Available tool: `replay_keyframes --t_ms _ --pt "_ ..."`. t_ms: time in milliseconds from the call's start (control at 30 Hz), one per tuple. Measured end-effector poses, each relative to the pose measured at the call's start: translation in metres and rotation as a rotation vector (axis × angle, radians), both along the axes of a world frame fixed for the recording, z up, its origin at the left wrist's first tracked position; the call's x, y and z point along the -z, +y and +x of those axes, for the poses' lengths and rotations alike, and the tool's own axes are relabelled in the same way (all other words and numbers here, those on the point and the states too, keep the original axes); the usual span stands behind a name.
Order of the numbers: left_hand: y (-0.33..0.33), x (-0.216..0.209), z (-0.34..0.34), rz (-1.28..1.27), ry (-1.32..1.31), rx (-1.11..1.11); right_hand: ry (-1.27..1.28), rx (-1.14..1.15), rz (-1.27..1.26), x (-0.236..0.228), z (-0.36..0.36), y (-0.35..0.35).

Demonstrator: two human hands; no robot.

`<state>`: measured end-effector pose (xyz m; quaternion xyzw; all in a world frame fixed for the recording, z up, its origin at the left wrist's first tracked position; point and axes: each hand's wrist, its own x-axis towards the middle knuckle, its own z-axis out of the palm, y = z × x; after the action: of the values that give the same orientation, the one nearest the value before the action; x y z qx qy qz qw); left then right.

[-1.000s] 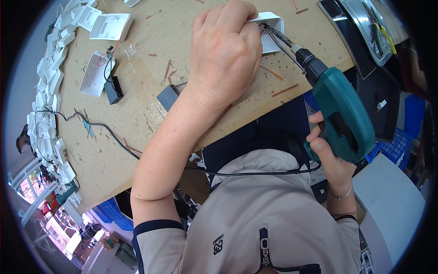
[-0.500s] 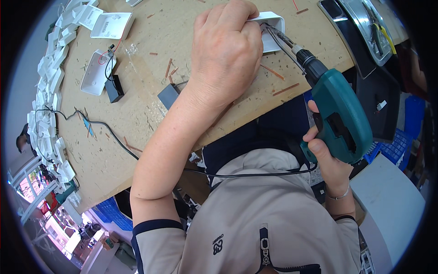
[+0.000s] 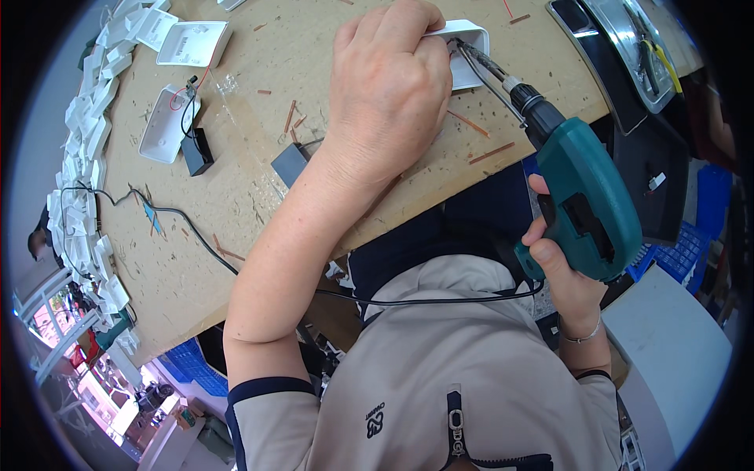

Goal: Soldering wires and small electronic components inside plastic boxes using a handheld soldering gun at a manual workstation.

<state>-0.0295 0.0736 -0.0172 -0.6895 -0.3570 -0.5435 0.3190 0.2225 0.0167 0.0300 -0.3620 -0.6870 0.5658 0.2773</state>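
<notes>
My right hand (image 3: 561, 267) grips the handle of a green soldering gun (image 3: 593, 192), its cord running left below the table edge. The gun's metal barrel and thin feed tube point up and left, and the tip reaches inside a white plastic case (image 3: 477, 38). With fingers curled over the left side of that case, my left hand (image 3: 393, 86) holds it on the table. The hand hides part of the case, and what the tip touches inside is too small to make out. Close to my left wrist lies a dark grey box (image 3: 290, 165) with a lead.
White case halves (image 3: 192, 43) and a black box (image 3: 197, 151) with wires lie at left on the table (image 3: 236, 157). Many white cases (image 3: 86, 149) line the left edge. Brown strips (image 3: 492, 153) are scattered about. A phone (image 3: 598, 63) and a clear tray (image 3: 628, 47) with pliers stand at right.
</notes>
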Motion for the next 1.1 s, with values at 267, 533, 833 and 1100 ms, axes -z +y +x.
replay_keyframes --t_ms 267,533,833,1100 --pt "-0.002 0.0 -0.001 -0.01 0.019 -0.031 0.001 0.036 0.005 0.001 -0.001 0.0" --pt "-0.002 -0.001 -0.001 -0.017 0.039 -0.043 -0.032 0.057 0.035 -0.003 -0.003 0.0" --pt "-0.002 0.0 -0.002 -0.021 0.036 -0.051 -0.001 0.056 0.03 -0.003 -0.005 0.0" --pt "-0.013 -0.013 0.001 -0.324 0.049 -0.176 -0.003 0.058 -0.041 -0.005 -0.002 -0.004"
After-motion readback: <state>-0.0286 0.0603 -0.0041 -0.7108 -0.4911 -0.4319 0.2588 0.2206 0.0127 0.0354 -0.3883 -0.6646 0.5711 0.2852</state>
